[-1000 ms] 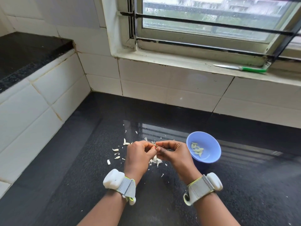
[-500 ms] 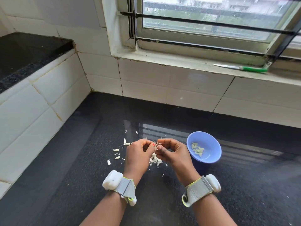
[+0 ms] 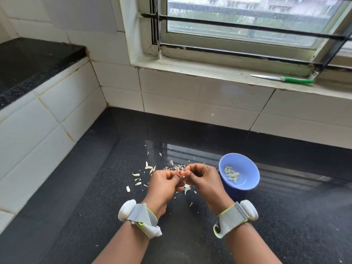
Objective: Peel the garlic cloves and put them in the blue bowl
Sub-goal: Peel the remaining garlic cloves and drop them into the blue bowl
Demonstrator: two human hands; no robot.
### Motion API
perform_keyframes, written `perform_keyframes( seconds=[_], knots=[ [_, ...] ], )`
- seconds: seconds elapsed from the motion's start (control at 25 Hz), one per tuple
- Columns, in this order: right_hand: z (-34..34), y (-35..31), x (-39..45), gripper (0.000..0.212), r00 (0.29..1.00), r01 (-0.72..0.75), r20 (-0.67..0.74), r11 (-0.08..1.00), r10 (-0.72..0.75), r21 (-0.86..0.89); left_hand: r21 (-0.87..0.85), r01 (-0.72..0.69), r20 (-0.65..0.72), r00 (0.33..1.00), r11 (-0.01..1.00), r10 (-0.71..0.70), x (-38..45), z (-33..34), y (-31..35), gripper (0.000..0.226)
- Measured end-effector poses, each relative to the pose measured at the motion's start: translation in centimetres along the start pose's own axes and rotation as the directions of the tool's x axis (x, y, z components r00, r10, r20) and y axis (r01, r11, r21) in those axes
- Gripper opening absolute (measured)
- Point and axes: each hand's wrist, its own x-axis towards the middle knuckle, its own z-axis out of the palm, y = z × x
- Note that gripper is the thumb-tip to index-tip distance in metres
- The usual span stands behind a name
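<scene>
Left hand [image 3: 165, 184] and right hand [image 3: 204, 180] together, fingertips pinching one garlic clove [image 3: 182, 172] above scattered peels [image 3: 142, 178] on the surface [image 3: 85, 216]; blue bowl [image 3: 247, 169] just right, holding peeled cloves [image 3: 232, 174]

Bare forearms, grey wrist straps [image 3: 231, 218] edged in lime, rounded white pods [image 3: 248, 210] clipped on, red-painted thumbnail [image 3: 180, 172] spotted.

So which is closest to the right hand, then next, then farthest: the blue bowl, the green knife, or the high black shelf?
From the right hand:
1. Blue bowl, just beside it on the right.
2. Green knife, up on the windowsill, far right.
3. High black shelf, far across on the left.
</scene>
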Motion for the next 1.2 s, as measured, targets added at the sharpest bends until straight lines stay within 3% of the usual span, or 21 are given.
perform_keyframes(
  seconds=[0.12,0.24,0.36,0.56,0.76,0.92,1.2],
  knots=[
    [-0.5,-0.2,0.2,0.011,0.996,0.023,0.081,0.998,-0.029,0.066,-0.235,0.232,0.125,0.97,0.944,-0.208,-0.2,-0.1,0.6,0.016],
    [-0.3,-0.4,0.2,0.014,0.996,0.034,0.075,0.994,-0.042,0.108,-0.349,0.325,0.202,0.942,0.879,-0.268,-0.2,-0.2,1.0,0.013],
    [-0.1,-0.1,0.3,0.015,1.0,0.023,0.016,0.999,-0.024,0.041,-0.335,0.262,0.16,0.962,0.905,-0.22,-0.3,-0.1,0.7,0.014],
    [0.5,0.3,0.5,0.028,0.995,0.041,-0.077,0.971,-0.06,-0.235,-0.221,0.113,0.071,0.992,0.969,-0.1,0.0,0.1,0.5,0.009],
    [0.2,-0.4,0.1,0.007,0.999,-0.02,-0.037,0.999,0.018,-0.045,-0.249,0.016,-0.031,0.999,0.968,-0.024,0.3,0.1,0.5,0.008],
    [0.5,-0.2,-0.4,0.008,0.998,0.005,-0.069,0.993,-0.013,-0.118,-0.217,-0.024,-0.077,0.997,0.976,0.007,0.3,0.3,0.4,0.01],
    [1.1,-0.6,-0.5,0.015,0.988,0.063,-0.131,0.985,-0.085,-0.164,0.091,-0.176,-0.143,0.972,0.98,0.187,0.6,0.0,0.4,0.02]
  ],
)
